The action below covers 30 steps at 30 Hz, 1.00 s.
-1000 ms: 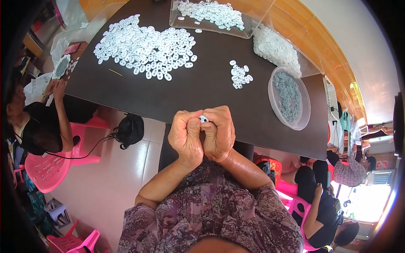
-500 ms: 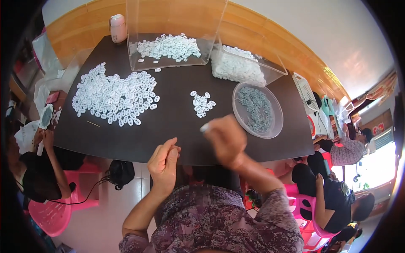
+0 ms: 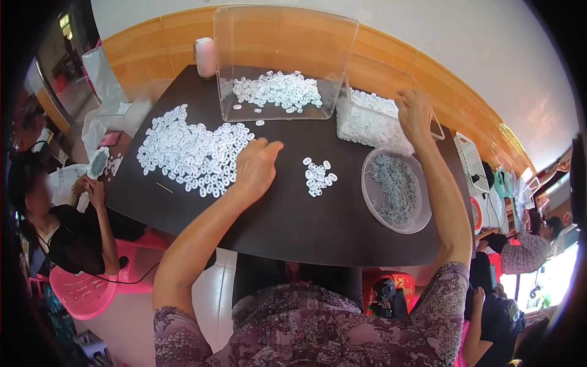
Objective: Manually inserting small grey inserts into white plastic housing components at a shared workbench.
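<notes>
My left hand (image 3: pixel 257 166) is closed at the right edge of a large pile of small white oval pieces with two holes (image 3: pixel 183 150). What its curled fingers hold, if anything, is hidden. Farther off to the right, my right hand (image 3: pixel 416 115) reaches over a clear bin packed with white pieces (image 3: pixel 370 119). Its bent fingers look slightly apart, and nothing shows between them. A small cluster of white pieces (image 3: pixel 317 177) lies between my arms. Just below my right forearm's side stands a round clear tub (image 3: pixel 382 213) with many small grey-blue parts (image 3: pixel 397 186).
A clear box tipped on its side (image 3: pixel 278 52) with white pieces (image 3: pixel 278 92) stands at the back of the dark table (image 3: pixel 269 226). Beside it is a pink bottle (image 3: pixel 206 57). A thin stick (image 3: pixel 164 187) lies front left. Other people sit left and right.
My left hand has moved forward from the table's front edge to the large pile. My right hand has swung far right over the bin; the white piece at its fingertips no longer shows.
</notes>
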### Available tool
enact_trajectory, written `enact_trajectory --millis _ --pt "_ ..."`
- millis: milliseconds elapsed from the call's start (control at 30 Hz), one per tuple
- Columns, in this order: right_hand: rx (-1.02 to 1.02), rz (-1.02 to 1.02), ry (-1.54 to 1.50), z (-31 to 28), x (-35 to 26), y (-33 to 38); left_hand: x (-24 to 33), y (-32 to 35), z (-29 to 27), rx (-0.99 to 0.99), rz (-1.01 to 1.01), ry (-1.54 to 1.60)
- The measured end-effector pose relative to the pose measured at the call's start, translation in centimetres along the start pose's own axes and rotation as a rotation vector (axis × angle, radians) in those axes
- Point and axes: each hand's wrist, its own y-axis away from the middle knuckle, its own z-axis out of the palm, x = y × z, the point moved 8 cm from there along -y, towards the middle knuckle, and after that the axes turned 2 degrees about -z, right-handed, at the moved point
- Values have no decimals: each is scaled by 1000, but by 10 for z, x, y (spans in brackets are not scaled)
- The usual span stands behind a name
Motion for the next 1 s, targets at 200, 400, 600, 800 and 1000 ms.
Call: enact_trajectory --millis 200,400,600,800,1000 --pt "131 -231 -133 -45 -65 27 -51 -45 64 -160 -56 -249" --pt "70 -364 -232 -77 -94 55 -60 -63 88 -302 -95 -404" --pt "12 -358 -278 -71 -93 70 -60 -64 95 -320 -90 -415" --pt "-14 -354 -318 -67 -97 79 -65 -65 97 -330 -120 -384" --pt "-56 -320 -352 -66 -97 85 -82 -74 99 -383 -231 -307"
